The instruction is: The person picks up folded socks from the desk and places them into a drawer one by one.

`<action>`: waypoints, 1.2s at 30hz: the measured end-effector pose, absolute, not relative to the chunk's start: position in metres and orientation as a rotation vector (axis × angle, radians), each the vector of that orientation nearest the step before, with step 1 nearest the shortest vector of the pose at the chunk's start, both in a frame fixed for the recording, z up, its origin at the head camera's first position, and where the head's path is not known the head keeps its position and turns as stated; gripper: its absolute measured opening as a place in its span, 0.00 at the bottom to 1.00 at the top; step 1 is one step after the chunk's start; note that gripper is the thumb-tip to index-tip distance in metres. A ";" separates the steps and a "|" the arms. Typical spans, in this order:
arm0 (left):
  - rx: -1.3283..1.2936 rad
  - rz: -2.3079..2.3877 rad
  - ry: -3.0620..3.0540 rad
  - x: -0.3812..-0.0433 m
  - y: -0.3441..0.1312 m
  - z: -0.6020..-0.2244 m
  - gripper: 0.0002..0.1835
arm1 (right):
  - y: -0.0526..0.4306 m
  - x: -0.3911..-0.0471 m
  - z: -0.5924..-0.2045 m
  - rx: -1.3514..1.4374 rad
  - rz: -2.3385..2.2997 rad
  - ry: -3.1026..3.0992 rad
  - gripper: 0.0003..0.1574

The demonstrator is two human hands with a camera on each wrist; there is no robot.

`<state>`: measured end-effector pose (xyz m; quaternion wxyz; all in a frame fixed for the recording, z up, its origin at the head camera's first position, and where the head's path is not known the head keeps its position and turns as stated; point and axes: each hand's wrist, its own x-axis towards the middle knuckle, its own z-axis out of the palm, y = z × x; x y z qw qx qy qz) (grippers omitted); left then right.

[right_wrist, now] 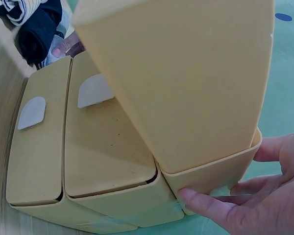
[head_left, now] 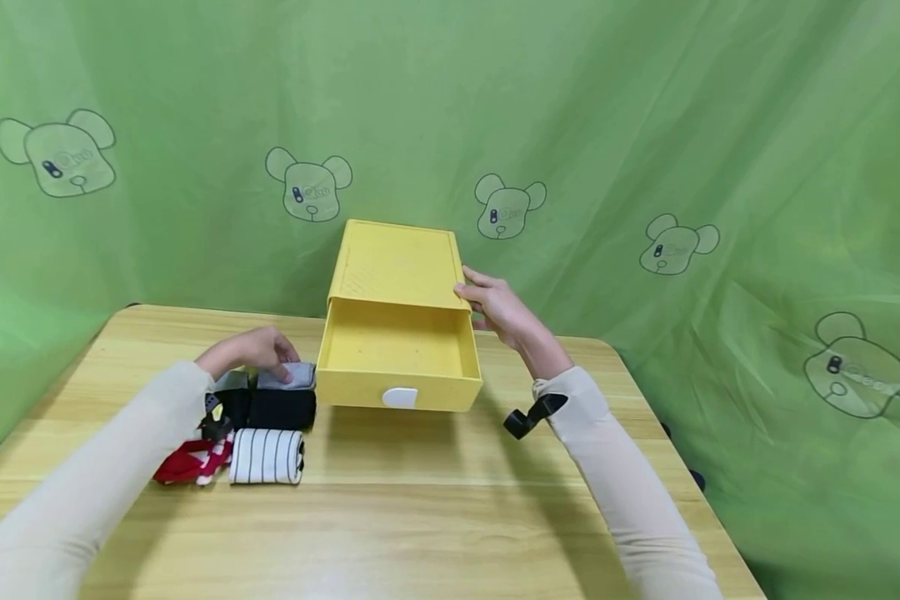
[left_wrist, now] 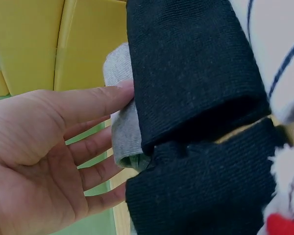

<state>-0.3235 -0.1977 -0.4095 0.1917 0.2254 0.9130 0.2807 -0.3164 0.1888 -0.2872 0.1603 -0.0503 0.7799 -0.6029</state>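
Note:
On the left of the table, my left hand pinches a grey folded sock, thumb on its near side and fingers behind. Touching it is a black folded sock, with a second black one beside that. My right hand grips the right side of a yellow drawer cabinet, thumb by the top edge. The cabinet's top drawer is pulled out, its inside bare. Two lower drawers with white tab handles are closed in the right wrist view.
A white striped folded sock and a red and white one lie nearer the front. A black strap hangs from the right wrist. Behind the wooden table hangs a green curtain with bear heads.

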 end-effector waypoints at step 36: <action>0.625 0.960 2.444 -0.313 -0.217 -0.370 0.20 | 0.189 -0.318 -0.289 -0.150 -1.717 2.229 0.42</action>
